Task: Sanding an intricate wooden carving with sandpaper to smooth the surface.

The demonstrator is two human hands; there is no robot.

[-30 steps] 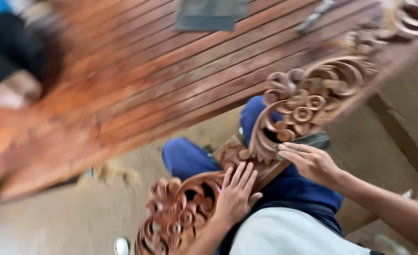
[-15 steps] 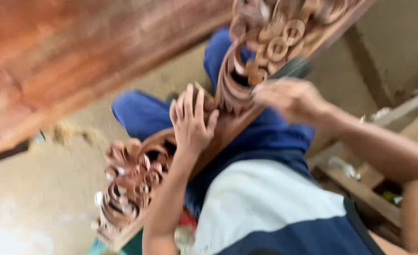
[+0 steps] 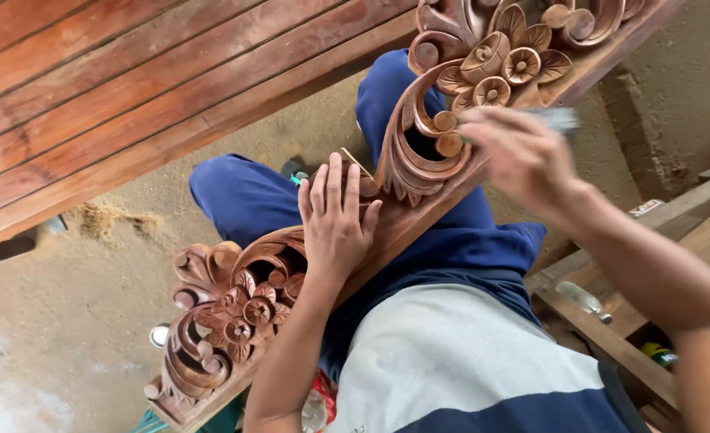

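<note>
a dusty concrete floor (image 3: 58, 337) lies below, with a slatted wooden panel (image 3: 131, 88) slanting across the upper left and sawdust (image 3: 110, 218) beside its edge. a long carving (image 3: 419, 180) of scrolls and flowers rests across the person's lap on blue trousers (image 3: 251, 196), its long axis running from lower left to upper right. the left hand (image 3: 335, 224) lies open and flat on the carving's middle, fingers spread. the right hand (image 3: 523, 156), blurred, is closed on what may be a strip of sandpaper (image 3: 559, 119), pressed at a scroll by the upper flowers. wooden planks (image 3: 691, 232) sit at right.
</note>
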